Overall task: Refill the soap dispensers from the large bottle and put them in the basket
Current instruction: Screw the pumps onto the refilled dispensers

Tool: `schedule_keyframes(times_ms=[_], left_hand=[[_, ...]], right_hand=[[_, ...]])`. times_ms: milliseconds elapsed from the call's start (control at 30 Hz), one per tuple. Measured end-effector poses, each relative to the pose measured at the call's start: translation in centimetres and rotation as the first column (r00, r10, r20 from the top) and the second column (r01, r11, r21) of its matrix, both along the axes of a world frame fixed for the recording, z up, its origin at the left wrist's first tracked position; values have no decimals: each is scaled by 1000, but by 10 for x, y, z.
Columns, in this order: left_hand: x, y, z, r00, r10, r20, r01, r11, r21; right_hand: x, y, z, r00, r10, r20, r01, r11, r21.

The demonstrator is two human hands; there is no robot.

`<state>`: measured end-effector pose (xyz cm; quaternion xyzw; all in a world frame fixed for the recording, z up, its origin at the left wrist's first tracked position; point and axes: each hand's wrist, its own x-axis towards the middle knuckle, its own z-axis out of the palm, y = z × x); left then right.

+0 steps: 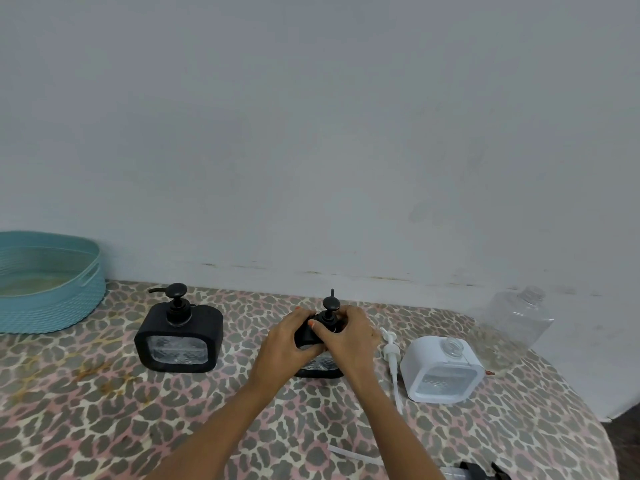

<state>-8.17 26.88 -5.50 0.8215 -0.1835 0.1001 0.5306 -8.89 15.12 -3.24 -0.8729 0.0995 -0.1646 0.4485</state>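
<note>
A black soap dispenser stands at the table's middle, mostly hidden by my hands. My left hand grips its left shoulder. My right hand curls round the collar of its black pump, whose nozzle points away from me. A second black dispenser with its pump fitted stands to the left. A white dispenser stands open-necked on the right, its white pump lying beside it. The large clear bottle stands uncapped at the back right. The teal basket sits at the far left.
A leopard-print cloth covers the table, which ends against a pale wall. A clear strip and a dark object lie near the front edge. The table's rounded right edge drops off beyond the white dispenser.
</note>
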Motion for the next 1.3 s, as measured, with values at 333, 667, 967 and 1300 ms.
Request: schedule_keyframes(times_ms=[333, 667, 967, 1300], left_hand=[[-1, 0, 1, 1000, 1, -1, -1, 1000, 9], [2, 2, -4, 1000, 7, 14, -8, 997, 83], [5, 2, -8, 999, -5, 33, 2, 996, 89], [4, 2, -6, 1000, -1, 27, -2, 995, 95]], right_hand=[[0, 1, 1, 1000, -26, -18, 26, 1000, 1], [6, -68, 21, 983, 153, -102, -148, 987, 56], [35, -98, 9, 835, -229, -500, -87, 843, -531], [53, -96, -11, 685, -407, -605, -283, 616, -735]])
